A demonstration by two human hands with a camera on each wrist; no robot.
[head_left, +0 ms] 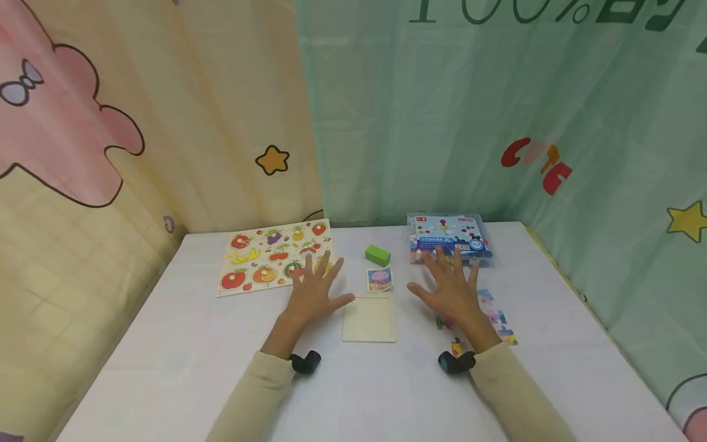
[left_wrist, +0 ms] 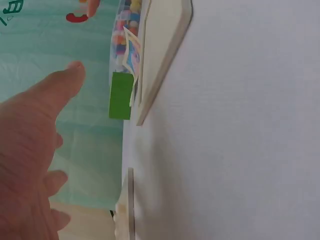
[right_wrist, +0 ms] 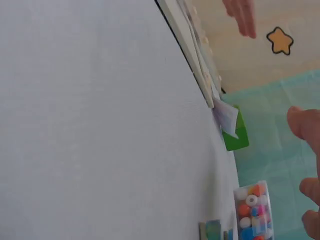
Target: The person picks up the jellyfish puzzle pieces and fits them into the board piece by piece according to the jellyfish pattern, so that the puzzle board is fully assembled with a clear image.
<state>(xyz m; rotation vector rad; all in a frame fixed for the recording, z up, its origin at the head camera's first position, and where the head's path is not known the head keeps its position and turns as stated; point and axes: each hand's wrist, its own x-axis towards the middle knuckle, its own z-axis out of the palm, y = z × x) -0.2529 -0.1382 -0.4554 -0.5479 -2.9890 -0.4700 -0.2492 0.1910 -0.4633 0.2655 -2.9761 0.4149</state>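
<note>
A: What lies nearest on the white worktop (head_left: 182,344)?

B: The left hand (head_left: 315,293) and right hand (head_left: 452,288), both flat with fingers spread and straight, holding nothing. Between them lies a pale square wooden tray (head_left: 369,318), just beside the left thumb.

A: And by the right hand?

B: Small colourful puzzle pieces (head_left: 499,319), partly under it. Further off sit a jellyfish picture card (head_left: 379,279), a green rectangular block (head_left: 378,255), a fruit puzzle board (head_left: 270,255) and a clear box of beads (head_left: 448,238).
</note>
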